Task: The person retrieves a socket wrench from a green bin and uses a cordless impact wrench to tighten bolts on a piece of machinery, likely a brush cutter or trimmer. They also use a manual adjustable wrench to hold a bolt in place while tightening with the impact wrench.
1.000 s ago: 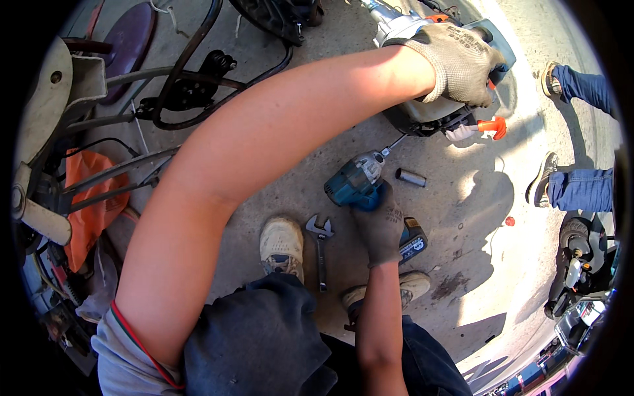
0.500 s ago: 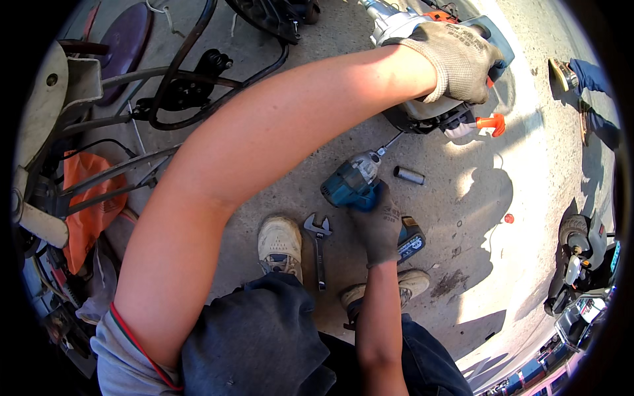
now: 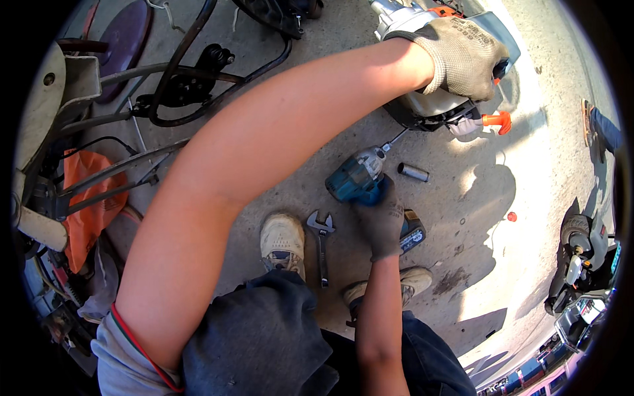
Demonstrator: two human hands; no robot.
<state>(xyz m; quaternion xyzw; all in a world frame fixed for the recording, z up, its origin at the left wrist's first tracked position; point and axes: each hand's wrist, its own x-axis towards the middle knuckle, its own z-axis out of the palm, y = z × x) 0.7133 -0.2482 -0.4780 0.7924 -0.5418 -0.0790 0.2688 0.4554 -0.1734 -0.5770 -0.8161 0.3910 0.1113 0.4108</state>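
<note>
My left arm reaches across the view, and my gloved left hand [image 3: 465, 59] is closed over the top of a small engine [image 3: 432, 105] lying on the concrete. An orange pull handle [image 3: 498, 121] sticks out of the engine's near side. My right hand [image 3: 384, 224], in a darker-looking glove, grips a teal and grey cordless impact driver [image 3: 353, 178]. Its thin bit [image 3: 397, 136] points up at the engine's lower edge; whether the tip is seated there I cannot tell. The driver's battery [image 3: 412, 232] shows below my hand. Both sets of fingertips are partly hidden.
A metal socket [image 3: 413, 172] lies right of the driver. An adjustable wrench [image 3: 321, 247] rests beside my shoe [image 3: 282, 239]. Black tubing and metal frames [image 3: 181, 86] stand at left, with an orange bag [image 3: 92, 198]. Another person's leg [image 3: 604, 129] and a scooter-like vehicle [image 3: 581, 264] are at right.
The view has shifted slightly, so the engine, driver and tools appear a little further right. Both hands keep their grips. The other person at the right edge has moved.
</note>
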